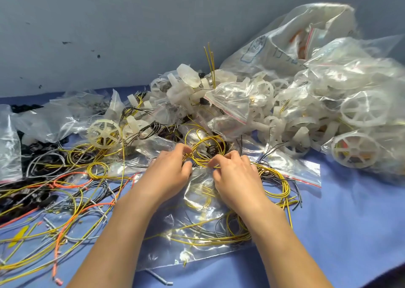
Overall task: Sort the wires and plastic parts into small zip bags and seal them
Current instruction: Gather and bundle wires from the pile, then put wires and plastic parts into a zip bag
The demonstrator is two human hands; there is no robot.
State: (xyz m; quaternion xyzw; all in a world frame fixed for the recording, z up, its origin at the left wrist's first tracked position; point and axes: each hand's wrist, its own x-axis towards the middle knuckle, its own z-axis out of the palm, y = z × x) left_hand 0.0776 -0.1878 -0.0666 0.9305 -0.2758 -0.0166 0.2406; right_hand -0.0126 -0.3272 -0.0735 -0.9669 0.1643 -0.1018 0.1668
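Your left hand [168, 169] and right hand [236, 174] pinch the yellow wire coil [207, 148] at centre with curled fingers, apparently tightening its loops to fit the clear zip bag [200, 186] just nearer you.

Loose yellow wires [283, 179], orange wires [57, 244] at left, white wheels [103, 132], clear bags [359, 73] with red strips, blue cloth [350, 233], grey wall [109, 25].

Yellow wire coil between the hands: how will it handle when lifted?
Probably springy rather than limp: the yellow wire coil holds open loops while the left hand and right hand pinch it. Likely light, since the strands are thin. It may snag on the way up: black wires and other loose strands lie tangled close around it.
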